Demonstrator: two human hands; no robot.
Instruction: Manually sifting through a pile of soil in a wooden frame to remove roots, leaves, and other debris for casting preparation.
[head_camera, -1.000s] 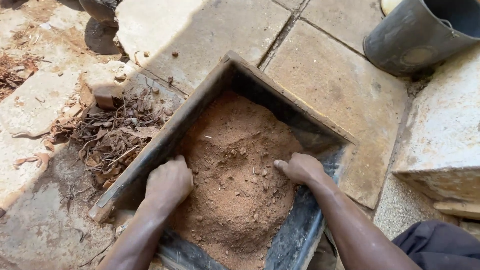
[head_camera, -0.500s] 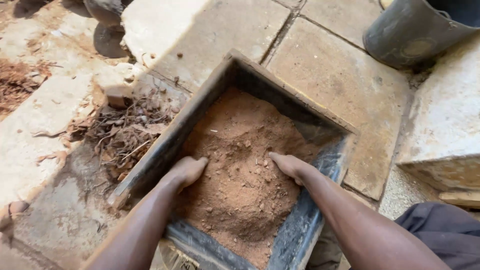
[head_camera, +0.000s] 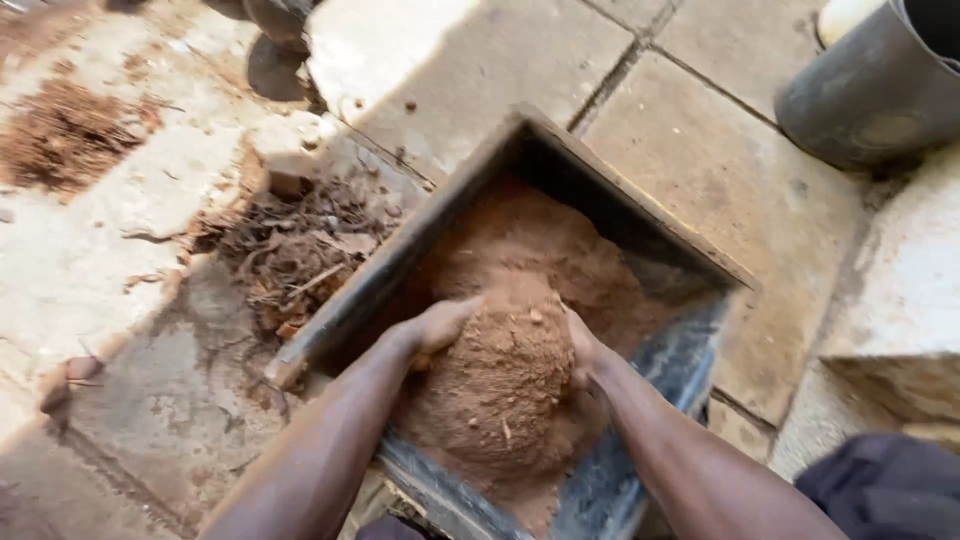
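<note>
While both hands are buried in reddish-brown dirt, the head view looks straight down into a dark, square trough (head_camera: 600, 215) sitting on pale stone paving (head_camera: 720, 180). Left hand (head_camera: 438, 328) is cupped against the left side of a heaped mound of soil (head_camera: 515, 375), fingers curled loosely together and pushing into it, thumb side up. Right hand (head_camera: 582, 348) is pressed flat against the mound's right side, mostly sunk in, so you really only see the heel and wrist; can't tell how the fingers are spread under there. So the mound is squeezed between the two palms, sitting in the near half of the trough, with more loose soil (head_camera: 545, 240) piled behind it toward the far corner. Just left of the trough, right against its outer wall, there's a messy pile of dry roots and dead leaves (head_camera: 300, 250). Further left, well apart, a scatter of reddish fibre (head_camera: 65, 135) lies on the paving. Top right corner has a dark grey bucket (head_camera: 870, 90) standing on the slabs. Bottom right, a bit of dark cloth (head_camera: 880, 485).
</note>
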